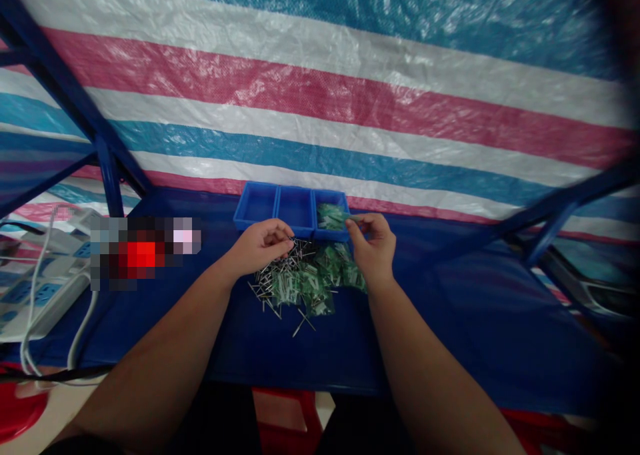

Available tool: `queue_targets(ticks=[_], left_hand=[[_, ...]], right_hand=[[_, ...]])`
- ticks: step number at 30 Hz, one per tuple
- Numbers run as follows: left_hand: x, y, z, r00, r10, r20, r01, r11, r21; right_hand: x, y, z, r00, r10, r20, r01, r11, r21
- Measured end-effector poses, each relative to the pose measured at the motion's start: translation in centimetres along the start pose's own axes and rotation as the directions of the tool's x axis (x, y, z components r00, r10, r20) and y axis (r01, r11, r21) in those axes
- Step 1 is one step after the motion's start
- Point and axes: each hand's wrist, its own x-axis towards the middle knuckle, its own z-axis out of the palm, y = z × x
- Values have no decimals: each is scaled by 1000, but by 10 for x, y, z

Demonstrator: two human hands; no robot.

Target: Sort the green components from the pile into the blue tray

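My left hand (261, 247) is closed in a pinch over a heap of thin metal pins (267, 289), in front of a blue compartment tray (239, 220). What its fingertips hold, if anything, is too small to make out. My right hand (375, 247) pinches what looks like a small green plastic packet (356, 217), its fingertips at the right rim of the tray. Several similar green packets (330, 216) lie in the right-hand compartment. More green packets (320, 287) are piled on the table between my hands, against the pins.
The blue tabletop (450, 321) runs under everything. White power strips (55, 301) with cables lie at the left, near a pixelated patch. A striped plastic sheet (320, 88) hangs behind the table, between dark blue frame bars (107, 175). A red stool (287, 411) shows below.
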Motion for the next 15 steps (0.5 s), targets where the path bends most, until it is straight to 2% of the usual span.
queue_targets(ticks=[4, 7, 12, 15], left_hand=[[-2, -2, -4, 993, 117, -17, -107, 949, 296], [-4, -3, -6, 984, 165, 74, -180, 846, 502], [-4, 1, -2, 959, 217, 181, -282, 785, 552], [-5, 4, 3, 934, 265, 240, -356, 750, 557]], right_hand=[[3, 15, 2, 989, 148, -10, -148, 987, -67], [4, 21, 3, 985, 165, -52, -169, 982, -81], [5, 28, 4, 982, 183, -38, -186, 978, -92], [6, 28, 5, 973, 230, 7, -230, 973, -1]])
